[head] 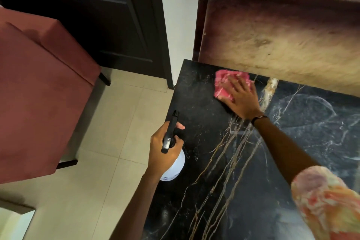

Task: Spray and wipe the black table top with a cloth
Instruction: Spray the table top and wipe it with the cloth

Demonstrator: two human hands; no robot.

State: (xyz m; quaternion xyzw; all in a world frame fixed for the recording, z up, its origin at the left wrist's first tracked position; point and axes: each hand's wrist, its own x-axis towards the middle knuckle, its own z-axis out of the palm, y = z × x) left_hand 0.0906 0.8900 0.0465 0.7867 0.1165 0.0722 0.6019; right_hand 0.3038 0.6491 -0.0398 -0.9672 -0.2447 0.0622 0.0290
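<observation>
Table (224, 161), black veined marble, filled the lower right, its far left corner under a pink cloth (224, 84). Right hand (240, 99) pressed flat, fingers spread, on the cloth: wiping seemed underway. Left hand (165, 148) gripped the sprayer (175, 163) at the table's left edge; next likely sweeping toward unwiped areas.

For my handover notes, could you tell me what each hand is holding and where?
The left hand grips the spray bottle around its neck, under the black trigger head. The right hand holds nothing; it presses flat on the pink cloth.
</observation>
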